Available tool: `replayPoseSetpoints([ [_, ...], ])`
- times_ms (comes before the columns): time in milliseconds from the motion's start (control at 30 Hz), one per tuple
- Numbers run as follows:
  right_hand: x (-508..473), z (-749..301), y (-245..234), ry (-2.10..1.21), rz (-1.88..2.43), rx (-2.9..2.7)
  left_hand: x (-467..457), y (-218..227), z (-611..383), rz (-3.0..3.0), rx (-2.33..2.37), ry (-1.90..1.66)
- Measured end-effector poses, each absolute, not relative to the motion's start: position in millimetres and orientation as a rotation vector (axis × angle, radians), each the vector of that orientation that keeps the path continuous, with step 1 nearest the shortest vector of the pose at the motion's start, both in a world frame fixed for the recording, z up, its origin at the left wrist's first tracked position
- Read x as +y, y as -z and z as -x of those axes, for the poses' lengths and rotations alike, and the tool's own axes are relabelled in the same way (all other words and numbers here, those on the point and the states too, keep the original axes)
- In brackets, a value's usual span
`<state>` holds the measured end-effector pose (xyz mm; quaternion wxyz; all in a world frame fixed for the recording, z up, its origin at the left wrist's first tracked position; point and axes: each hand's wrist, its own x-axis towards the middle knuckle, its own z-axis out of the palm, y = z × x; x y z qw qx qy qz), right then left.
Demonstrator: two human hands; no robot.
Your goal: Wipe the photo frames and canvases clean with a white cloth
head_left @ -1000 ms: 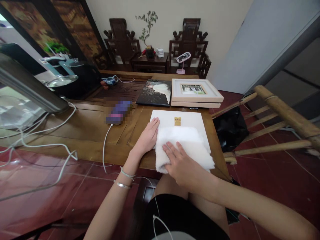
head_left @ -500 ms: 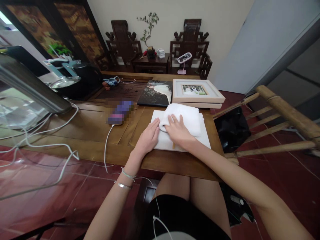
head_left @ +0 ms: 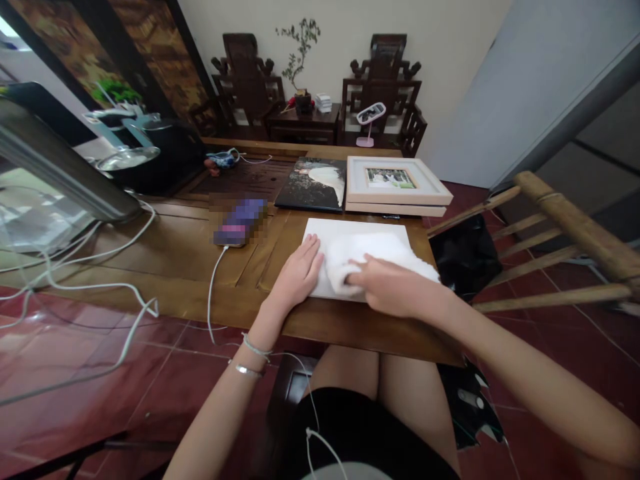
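Note:
A white flat panel (head_left: 350, 230) lies face down near the front edge of the wooden table (head_left: 165, 253). My left hand (head_left: 297, 273) rests flat on the panel's left edge, fingers stretched out. My right hand (head_left: 393, 290) presses a white cloth (head_left: 375, 250) onto the panel, fingers curled over the cloth, slightly smeared by motion. The cloth covers the panel's middle and right part.
Behind the panel lie a dark photo print (head_left: 314, 185) and a stack of light-framed pictures (head_left: 395, 187). A blurred phone (head_left: 239, 222) with a white cable lies to the left. White cables trail off the table's left side. A bamboo ladder (head_left: 560, 233) leans at right.
My right hand has swept the cloth from the near edge to the far edge of the panel and back toward me. The left hand has stayed put.

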<state>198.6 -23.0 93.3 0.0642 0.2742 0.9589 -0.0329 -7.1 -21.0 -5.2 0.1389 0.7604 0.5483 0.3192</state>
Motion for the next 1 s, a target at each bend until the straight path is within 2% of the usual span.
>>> replayPoseSetpoints([
  [200,36.7,-173.5,-92.6,0.110,-1.116,2.883,-18.5,8.9,8.3,-2.300,1.622,-0.906],
  [500,69.2,-115.0,-93.6,0.249,-1.138,2.914,-19.9,4.2,8.9,-2.295,1.616,-0.900],
  [700,75.4,-185.2,-101.9,0.254,-1.239,2.865,-19.5,9.2,9.8,-2.300,1.611,-0.922],
  [800,65.1,-231.7,-95.6,0.182,-1.450,2.825,-19.1,9.9,9.4,-2.301,1.618,-0.930],
  [1000,-9.1,-272.1,-76.2,0.132,-1.490,2.787,-18.6,10.1,7.8,-2.316,1.646,-0.912],
])
